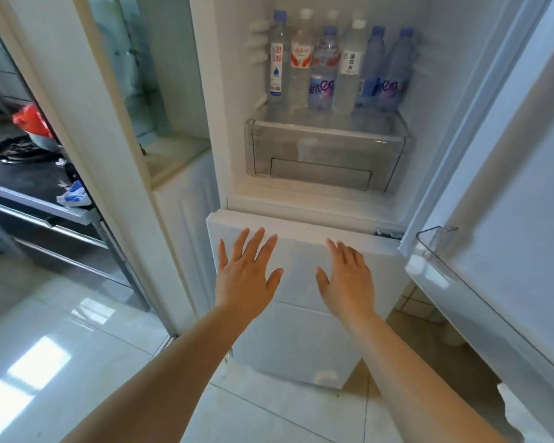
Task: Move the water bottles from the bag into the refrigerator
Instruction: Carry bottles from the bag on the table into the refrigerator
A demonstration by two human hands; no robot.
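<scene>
Here, the left hand (243, 276) and right hand (346, 282) are hovering at centre frame, fingers spread and holding nothing, before the refrigerator (301, 282). The water bottles (336, 65) are standing upright on the shelf at upper centre, above a clear drawer (327, 155). The bag is not showing. Loading is looking finished; the open door (493, 155) at right is likely awaiting closing.

- Your bottles (336, 65) stand in rows on the fridge (301, 199) shelf, above the drawer (327, 155).
- Your door (509, 187) stands open at right.
- Your hands, left (245, 276) and right (346, 282), are side by side before the lower door (301, 251).
</scene>
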